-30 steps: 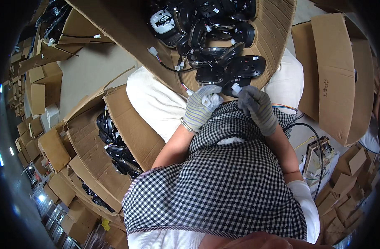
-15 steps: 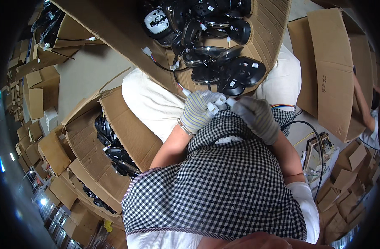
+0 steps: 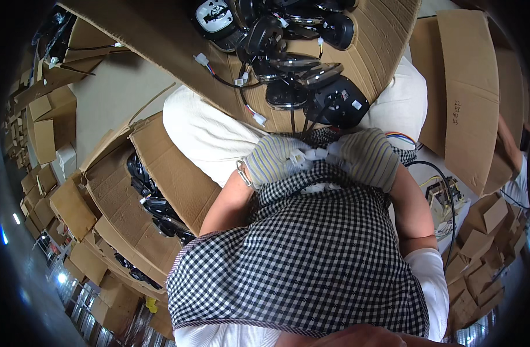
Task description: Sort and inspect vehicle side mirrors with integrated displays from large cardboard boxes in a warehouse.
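Observation:
In front of my lap, my left hand (image 3: 275, 159), in a striped glove, is closed around a white plug connector (image 3: 300, 156). My right hand (image 3: 367, 158), gloved alike, pinches another white plug connector (image 3: 317, 154) and brings it up against the first; whether they are joined cannot be told. Dark cables run from near my hands up to the open cardboard box (image 3: 386, 40). Inside lie several glossy black housings (image 3: 337, 104) that look like vehicle side mirrors. A loose white plug (image 3: 258, 119) hangs on its wires just above my left hand.
At my left stands a cardboard box (image 3: 175, 173) with more black parts (image 3: 155, 202). Another box (image 3: 467, 87) is at the right, with another person's arm (image 3: 510, 144) beyond it. A wired device (image 3: 444, 196) and a black cable (image 3: 452, 217) lie at my right.
My right hand has turned and moved slightly down, bringing its plug level with the one in my left hand. The left hand has shifted down a little; the view has moved slightly.

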### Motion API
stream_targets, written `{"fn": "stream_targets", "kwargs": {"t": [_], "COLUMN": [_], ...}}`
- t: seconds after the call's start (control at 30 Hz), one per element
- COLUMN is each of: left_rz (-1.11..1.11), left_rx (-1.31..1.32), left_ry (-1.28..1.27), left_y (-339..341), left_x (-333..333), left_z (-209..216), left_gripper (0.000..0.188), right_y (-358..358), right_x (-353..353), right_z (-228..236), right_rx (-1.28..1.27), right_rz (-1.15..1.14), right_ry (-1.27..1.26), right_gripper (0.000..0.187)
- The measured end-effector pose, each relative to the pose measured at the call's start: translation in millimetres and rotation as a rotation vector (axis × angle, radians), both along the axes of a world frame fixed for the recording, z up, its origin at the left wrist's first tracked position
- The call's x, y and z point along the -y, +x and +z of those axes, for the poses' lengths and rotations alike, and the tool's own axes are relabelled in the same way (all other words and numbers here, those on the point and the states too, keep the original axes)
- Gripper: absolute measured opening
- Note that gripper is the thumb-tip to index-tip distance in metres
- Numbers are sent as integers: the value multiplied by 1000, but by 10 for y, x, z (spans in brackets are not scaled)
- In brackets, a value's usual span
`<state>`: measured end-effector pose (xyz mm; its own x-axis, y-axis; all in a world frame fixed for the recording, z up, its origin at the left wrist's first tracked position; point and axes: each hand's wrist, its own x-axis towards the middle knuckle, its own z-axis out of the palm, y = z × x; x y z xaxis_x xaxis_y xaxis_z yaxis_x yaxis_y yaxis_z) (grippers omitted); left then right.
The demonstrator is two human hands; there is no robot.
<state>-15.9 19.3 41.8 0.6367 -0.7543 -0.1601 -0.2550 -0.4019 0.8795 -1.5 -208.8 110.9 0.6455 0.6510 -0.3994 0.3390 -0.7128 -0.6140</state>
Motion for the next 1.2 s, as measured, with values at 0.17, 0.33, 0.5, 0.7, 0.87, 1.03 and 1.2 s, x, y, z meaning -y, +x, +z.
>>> {"fn": "stream_targets", "kwargs": {"t": [0.17, 0.33, 0.5, 0.7, 0.87, 1.03, 1.2], "left_rz": [-107, -104, -130, -149, -45, -71, -70], "left_rx": [-245, -285, -460, -494, -581, -479, -539], "left_ry": [157, 118, 99, -6, -189, -91, -83], "left_y": [-17, 22, -9, 26, -87, -26, -28], "left_x": [-26, -31, -45, -29, -47, -37, -1], "left_z": [-15, -186, -279, -274, -376, -347, -238], "left_gripper": [27, 25, 23, 27, 30, 33, 37], "right_y": [135, 196, 355, 417, 337, 384, 363], "right_x": [-36, 38, 17, -2, 14, 27, 78], "right_z": [-65, -491, -406, -425, -609, -667, -575], "right_rx": [57, -58, -137, -388, -371, -550, -565], "right_rz": [423, 433, 346, 308, 248, 230, 149], "right_ry": [-164, -37, 141, 175, 326, 273, 294], "right_gripper": [13, 13, 14, 18, 14, 13, 13]}}
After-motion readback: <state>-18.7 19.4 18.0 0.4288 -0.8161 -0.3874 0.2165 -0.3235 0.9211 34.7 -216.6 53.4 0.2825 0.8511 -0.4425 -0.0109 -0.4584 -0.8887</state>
